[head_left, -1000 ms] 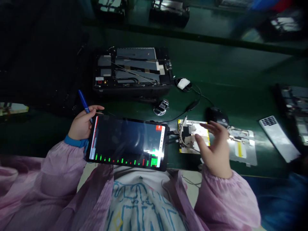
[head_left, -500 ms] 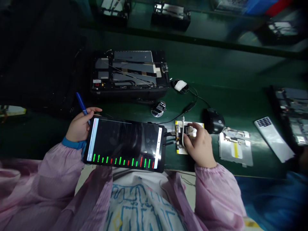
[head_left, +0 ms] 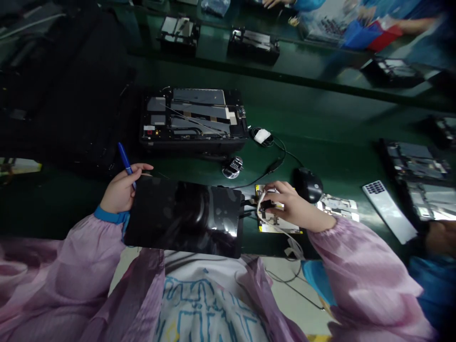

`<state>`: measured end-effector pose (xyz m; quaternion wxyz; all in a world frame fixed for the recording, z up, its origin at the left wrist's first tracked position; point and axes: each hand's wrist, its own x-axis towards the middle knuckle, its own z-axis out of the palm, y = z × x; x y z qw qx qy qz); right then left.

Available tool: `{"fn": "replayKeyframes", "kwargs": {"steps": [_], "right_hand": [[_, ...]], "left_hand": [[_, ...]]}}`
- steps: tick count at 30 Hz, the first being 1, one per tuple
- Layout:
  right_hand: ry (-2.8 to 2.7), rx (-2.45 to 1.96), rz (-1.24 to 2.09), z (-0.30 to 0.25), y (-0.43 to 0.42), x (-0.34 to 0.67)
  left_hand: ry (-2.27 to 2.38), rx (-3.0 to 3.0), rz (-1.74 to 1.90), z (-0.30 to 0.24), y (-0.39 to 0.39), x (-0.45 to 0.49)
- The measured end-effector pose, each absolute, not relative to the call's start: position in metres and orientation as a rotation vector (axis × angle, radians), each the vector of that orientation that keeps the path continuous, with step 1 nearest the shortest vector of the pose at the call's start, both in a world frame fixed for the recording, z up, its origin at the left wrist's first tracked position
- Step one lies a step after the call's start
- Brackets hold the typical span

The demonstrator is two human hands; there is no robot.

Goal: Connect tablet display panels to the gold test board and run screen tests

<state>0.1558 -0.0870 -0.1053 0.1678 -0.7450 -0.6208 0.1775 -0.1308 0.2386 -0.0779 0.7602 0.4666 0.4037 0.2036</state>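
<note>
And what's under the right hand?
Under the right hand is a flat panel with yellow edging; a white cable crosses it. The hand covers part of the panel, so I can't see what's there.

Pink sleeves (head_left: pixel 370 266), a blue wristband (head_left: pixel 111 216) and a seemingly blue-lettered shirt (head_left: pixel 203 297) are worn

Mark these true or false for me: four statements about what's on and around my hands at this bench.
1. The left hand holds a blue pen. True.
2. The big screen shows coloured bars. False: the screen is dark.
3. The right hand is over a panel with yellow corners. True.
4. The blue wristband is on the right wrist. False: the wristband is on the left.
</note>
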Motion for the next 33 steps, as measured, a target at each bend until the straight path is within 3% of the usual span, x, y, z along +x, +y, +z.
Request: {"fn": "replayKeyframes", "kwargs": {"steps": [12,28,33], "right_hand": [[-2.039,-2.336,0.737,-0.08,-0.054,0.155],[-0.982,-2.389,-0.034,-0.131,-0.1,0.077],[-0.811,-2.41,-0.092,-0.137,-0.094,0.067]], "left_hand": [[0.938,1.067,0.448,-0.076,0.237,-0.128],[0.974,1.053,0.428,-0.071,0.237,-0.128],[0.942,1.074,0.447,-0.07,0.234,-0.129]]}}
